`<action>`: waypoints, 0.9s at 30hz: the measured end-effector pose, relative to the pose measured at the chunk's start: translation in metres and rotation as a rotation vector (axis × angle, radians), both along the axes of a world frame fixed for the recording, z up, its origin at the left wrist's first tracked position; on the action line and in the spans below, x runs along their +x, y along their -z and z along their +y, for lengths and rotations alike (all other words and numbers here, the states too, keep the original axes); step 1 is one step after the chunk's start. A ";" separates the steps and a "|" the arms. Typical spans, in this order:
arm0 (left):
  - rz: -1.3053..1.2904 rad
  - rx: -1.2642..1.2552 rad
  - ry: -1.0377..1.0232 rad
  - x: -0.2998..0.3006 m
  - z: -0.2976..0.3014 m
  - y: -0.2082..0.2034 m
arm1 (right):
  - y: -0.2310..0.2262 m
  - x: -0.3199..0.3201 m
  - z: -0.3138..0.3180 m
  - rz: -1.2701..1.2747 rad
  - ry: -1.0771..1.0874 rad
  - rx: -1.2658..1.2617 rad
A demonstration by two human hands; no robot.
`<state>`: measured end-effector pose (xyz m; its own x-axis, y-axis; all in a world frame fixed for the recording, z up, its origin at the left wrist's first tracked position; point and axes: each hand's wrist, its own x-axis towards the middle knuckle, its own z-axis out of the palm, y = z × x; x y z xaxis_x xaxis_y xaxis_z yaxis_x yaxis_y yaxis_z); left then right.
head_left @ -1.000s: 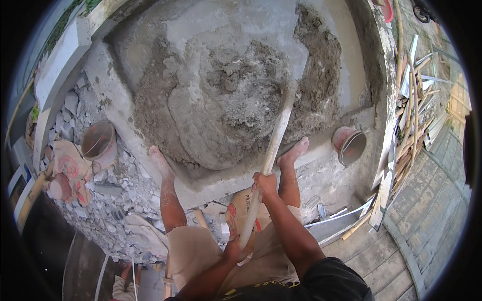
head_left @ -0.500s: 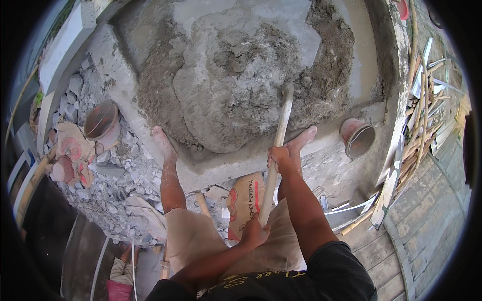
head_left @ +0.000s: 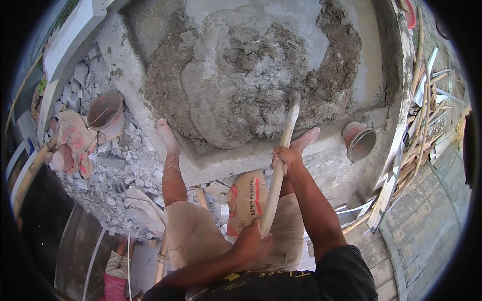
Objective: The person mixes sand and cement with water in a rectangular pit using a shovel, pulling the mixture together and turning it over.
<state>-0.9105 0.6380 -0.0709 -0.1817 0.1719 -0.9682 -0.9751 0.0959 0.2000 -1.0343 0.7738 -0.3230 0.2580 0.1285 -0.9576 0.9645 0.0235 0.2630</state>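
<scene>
A long pale wooden tool handle (head_left: 281, 165) runs from near my waist out to the wet grey mortar (head_left: 216, 100). Its lower end is in the grip of my left hand (head_left: 252, 241), close to my thighs. Farther up, my right hand (head_left: 286, 159) is wrapped round the same handle, beside my right foot. The far end tilts into the mortar, and the tool's head is hidden there. The mortar lies heaped in a concrete-edged trough (head_left: 221, 168), with grey water around it. My bare feet stand apart on the near rim.
One bucket (head_left: 360, 143) lies tilted on the rim at right; another bucket (head_left: 105, 113) sits on rubble (head_left: 118, 188) at left. A paper cement sack (head_left: 246, 200) is between my legs. Bamboo poles and scrap (head_left: 424, 120) lie at far right. Another person (head_left: 116, 273) is at lower left.
The handle has drawn slightly toward me, with both hands still round it. My left hand sits a little lower, nearer my body. The whole view has shifted slightly.
</scene>
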 end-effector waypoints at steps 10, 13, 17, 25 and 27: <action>0.080 -0.011 0.484 0.126 -0.156 0.003 | -0.107 0.058 -0.117 0.273 0.337 0.037; 0.203 -0.149 0.505 0.169 -0.194 0.037 | -0.098 0.073 -0.156 0.288 0.427 -0.068; 0.365 -0.386 0.503 0.194 -0.201 0.128 | -0.056 0.050 -0.183 0.327 0.485 -0.140; 0.499 -0.476 0.289 0.185 -0.099 0.231 | -0.025 0.008 -0.145 0.490 0.379 -0.226; 0.521 -0.481 0.252 0.159 -0.073 0.232 | -0.012 -0.016 -0.138 0.541 0.304 -0.176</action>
<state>-0.7519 0.5651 -0.3025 -0.6482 -0.1516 -0.7462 -0.7027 0.4968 0.5094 -1.0500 0.6362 -0.3108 -0.2671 -0.0451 -0.9626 0.9300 -0.2737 -0.2452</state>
